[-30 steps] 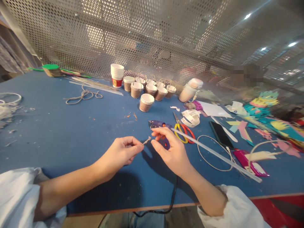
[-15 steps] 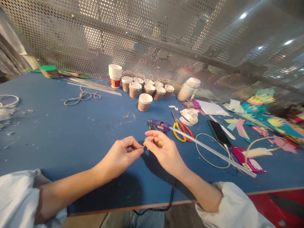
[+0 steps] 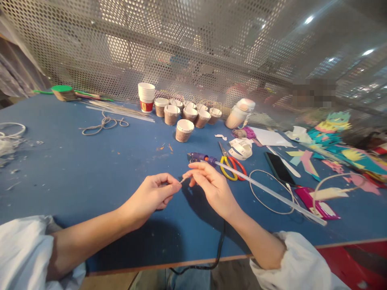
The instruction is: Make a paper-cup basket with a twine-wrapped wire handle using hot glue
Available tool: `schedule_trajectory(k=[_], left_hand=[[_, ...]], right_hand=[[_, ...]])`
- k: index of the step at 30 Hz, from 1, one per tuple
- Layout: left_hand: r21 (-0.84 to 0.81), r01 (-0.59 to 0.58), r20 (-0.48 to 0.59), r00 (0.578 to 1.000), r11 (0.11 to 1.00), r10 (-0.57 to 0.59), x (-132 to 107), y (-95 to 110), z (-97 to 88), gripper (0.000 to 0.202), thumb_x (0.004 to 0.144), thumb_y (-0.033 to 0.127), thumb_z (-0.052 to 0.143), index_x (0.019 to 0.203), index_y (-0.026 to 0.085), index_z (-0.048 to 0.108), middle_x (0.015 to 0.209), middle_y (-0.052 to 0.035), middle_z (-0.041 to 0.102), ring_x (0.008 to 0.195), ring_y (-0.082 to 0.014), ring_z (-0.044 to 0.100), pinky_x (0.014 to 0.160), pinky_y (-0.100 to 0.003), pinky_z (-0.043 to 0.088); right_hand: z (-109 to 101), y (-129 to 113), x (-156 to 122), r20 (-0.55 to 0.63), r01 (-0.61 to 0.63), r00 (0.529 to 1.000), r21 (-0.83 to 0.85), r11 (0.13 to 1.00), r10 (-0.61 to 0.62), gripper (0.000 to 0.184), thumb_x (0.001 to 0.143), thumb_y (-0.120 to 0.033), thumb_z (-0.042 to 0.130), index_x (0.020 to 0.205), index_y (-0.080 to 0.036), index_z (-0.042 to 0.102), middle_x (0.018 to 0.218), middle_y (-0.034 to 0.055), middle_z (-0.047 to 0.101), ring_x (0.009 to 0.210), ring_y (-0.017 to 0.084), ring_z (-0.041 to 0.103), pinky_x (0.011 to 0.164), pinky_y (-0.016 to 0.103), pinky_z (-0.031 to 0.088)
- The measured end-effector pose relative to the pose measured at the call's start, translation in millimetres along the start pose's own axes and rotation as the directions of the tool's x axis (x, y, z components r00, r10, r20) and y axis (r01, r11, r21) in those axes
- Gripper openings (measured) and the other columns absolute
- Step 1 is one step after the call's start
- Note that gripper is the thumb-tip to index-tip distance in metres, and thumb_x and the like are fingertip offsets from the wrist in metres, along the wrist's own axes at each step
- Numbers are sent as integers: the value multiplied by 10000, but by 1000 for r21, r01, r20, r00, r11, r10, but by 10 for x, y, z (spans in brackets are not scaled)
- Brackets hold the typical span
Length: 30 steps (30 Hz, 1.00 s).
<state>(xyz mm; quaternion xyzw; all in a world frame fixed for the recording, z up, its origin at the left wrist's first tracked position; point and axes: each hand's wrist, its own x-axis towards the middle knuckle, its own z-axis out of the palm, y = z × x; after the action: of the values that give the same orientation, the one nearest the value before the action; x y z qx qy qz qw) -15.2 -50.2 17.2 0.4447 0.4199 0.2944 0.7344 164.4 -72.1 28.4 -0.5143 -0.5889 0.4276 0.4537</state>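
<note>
Over the front of the blue table, my left hand pinches one end of a short, thin beige piece of twine between thumb and forefinger. The twine's other end lies at the fingertips of my right hand, whose thumb and forefinger close on it while the other fingers are loosely bent. Just behind my right hand lies a purple glue gun, a long clear glue stick sticking out of its back. Scissors with yellow and red handles lie beside it. Ahead stands a single twine-wrapped paper cup.
Several wrapped cups and a stack of paper cups stand at the back. Loose cord lies left. A phone, white cable, measuring tape and magenta packet are right. A black cord crosses the front edge.
My fingertips have drawn slightly apart, so more of the twine shows between them. My right fingers have shifted a little up and right. The things on the table stay put.
</note>
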Motion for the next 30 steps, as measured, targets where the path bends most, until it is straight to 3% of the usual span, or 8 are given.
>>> schedule_trajectory(k=[4,9,18,25,30], left_hand=[[28,-53,-26,998,998,54,13,-33,-23,325,704,430,715,712,155,542,510,90,364,433,-27,272,424,-179,172],[-6,-26,-42,999,1000,26,15,-23,-11,316,708,406,714,707,156,520,500,88,369,435,-30,286,410,-175,181],[-48,-147,-58,988,988,144,7,-40,-30,255,762,322,677,934,198,537,611,87,436,440,-29,323,397,-164,197],[-9,-96,-72,993,995,95,11,-23,-25,279,778,348,656,968,150,606,528,91,366,447,-32,272,416,-175,172],[-56,-64,-57,997,996,61,27,-13,-32,308,756,336,679,984,133,639,504,93,329,447,-33,225,418,-185,130]], right_hand=[[-37,-22,25,21,-92,996,114,989,90,204,839,-237,550,1032,-176,576,930,65,712,664,127,607,723,334,501],[-52,-23,17,-4,-54,999,68,996,54,208,826,-219,546,1030,-184,569,948,65,705,674,124,614,725,333,511],[-22,9,-13,-87,125,985,-258,958,-151,200,833,-174,525,1025,-198,578,931,55,680,727,135,606,667,295,515],[-7,7,-23,-80,157,978,-328,931,-193,168,839,-168,520,989,-198,591,912,44,688,737,141,620,641,275,506],[-16,-1,-26,-117,233,948,-376,897,-296,139,864,-170,528,978,-212,596,901,27,683,751,140,625,680,276,514]])
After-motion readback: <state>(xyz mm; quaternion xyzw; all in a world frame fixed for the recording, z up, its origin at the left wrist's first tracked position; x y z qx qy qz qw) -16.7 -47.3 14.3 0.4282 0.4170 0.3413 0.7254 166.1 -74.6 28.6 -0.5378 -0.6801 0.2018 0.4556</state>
